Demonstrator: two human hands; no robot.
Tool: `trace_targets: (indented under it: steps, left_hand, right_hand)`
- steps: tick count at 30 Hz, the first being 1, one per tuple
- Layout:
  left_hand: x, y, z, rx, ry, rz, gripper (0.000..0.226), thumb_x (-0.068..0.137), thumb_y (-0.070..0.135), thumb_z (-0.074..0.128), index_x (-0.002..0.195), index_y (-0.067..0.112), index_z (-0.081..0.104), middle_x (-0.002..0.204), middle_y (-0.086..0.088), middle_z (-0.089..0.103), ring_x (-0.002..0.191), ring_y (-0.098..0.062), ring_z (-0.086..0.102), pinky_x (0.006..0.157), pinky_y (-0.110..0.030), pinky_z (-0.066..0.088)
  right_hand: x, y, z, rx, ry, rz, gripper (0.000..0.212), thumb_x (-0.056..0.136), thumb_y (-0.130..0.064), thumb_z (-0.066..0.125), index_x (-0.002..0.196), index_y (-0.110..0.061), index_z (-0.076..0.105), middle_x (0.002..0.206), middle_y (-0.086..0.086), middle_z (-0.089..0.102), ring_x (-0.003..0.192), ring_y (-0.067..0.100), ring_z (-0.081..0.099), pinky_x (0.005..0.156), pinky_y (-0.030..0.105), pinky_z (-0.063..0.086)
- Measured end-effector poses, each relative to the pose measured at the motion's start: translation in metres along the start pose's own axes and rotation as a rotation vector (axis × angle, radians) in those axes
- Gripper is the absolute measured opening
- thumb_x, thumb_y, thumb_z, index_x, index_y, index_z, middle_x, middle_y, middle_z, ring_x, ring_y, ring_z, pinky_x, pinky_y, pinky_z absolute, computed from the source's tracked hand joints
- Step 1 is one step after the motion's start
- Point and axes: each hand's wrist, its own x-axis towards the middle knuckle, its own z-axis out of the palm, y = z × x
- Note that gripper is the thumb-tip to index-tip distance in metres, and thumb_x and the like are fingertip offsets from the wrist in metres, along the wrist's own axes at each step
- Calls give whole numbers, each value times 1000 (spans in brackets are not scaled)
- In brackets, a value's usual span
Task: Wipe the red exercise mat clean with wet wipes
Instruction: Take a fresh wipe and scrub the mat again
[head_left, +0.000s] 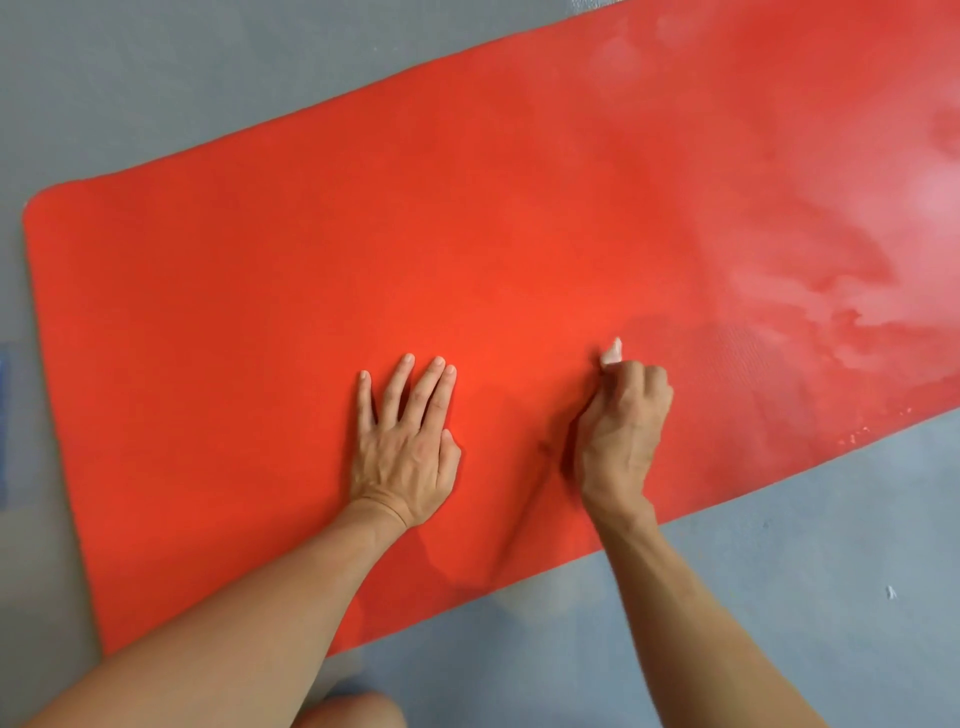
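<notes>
Two hands on red mat (363, 249), right hand (621, 431) gripping wipe (612, 353)

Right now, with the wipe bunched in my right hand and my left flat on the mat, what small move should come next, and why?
Probably drag the right hand and its wipe leftward across the mat. The stretch to the right shows shiny wet streaks, while the part toward the left end looks matte and dry. The left hand lies flat in that path, so slide it aside.
</notes>
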Motion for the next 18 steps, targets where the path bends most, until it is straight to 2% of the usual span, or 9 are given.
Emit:
trace_targets:
  steps: [2,4,6,8,11,13,15,17,18]
  left_hand:
    - [0,0,0,5,3,7,73,90,31,43,161,15,39,167,1,36,158,-30,23,122,-69,16]
    - [1,-1,0,9,10,7,73,90,32,42,161,15,38,167,0,35,158,-31,24,122,-69,17]
    - [1,0,0,9,25,-2,72,90,32,43,160,15,39,167,0,37,157,-31,26,122,-69,17]
    - [1,1,-3,-3,43,3,70,90,31,48,158,15,44,163,0,43,154,-31,33,121,-68,19]
    - [20,-9,-12,-39,82,29,63,90,33,55,151,17,53,153,-4,52,142,-30,46,121,-60,27]
    - [47,-20,-15,-25,94,11,62,95,35,51,155,19,48,156,-6,49,145,-30,43,123,-58,25]
    - [74,-29,-12,-15,65,-40,63,99,39,43,159,18,41,163,-6,41,154,-30,31,125,-59,20]
    - [84,-31,-6,-19,36,-71,65,100,41,40,161,18,38,167,-5,36,158,-30,24,126,-59,17]
    - [84,-30,-3,-19,33,-74,66,100,42,40,161,18,37,168,-5,34,158,-30,22,126,-59,16]
  right_hand:
    - [-34,-23,12,65,-153,-155,45,88,10,56,129,-6,64,96,9,53,87,29,47,78,38,39]
    - [-66,-37,15,103,-325,-378,42,92,4,55,132,-7,64,99,5,55,86,26,49,80,36,46]
    - [-63,-36,9,123,-421,-469,36,99,-4,52,134,-7,62,100,4,56,88,25,51,83,36,49]
    - [-34,-23,0,133,-397,-413,36,101,-10,50,135,-8,62,99,5,55,92,23,50,85,35,47]
    - [9,-9,-3,80,-156,-195,28,103,-17,51,118,-5,72,93,9,54,88,27,52,79,39,47]
    - [11,-22,12,141,-136,-51,31,108,-27,51,109,-3,70,94,5,50,81,19,54,72,36,50]
    - [-5,-51,27,217,-205,47,38,105,-47,55,92,-12,63,88,0,47,68,13,50,64,41,50]
    - [-29,-71,36,276,-299,-62,35,99,-54,62,86,-21,62,83,1,48,69,16,46,66,44,43]
    - [-38,-76,32,268,-383,-202,24,101,-45,61,95,-24,69,87,1,51,76,17,48,70,44,44]
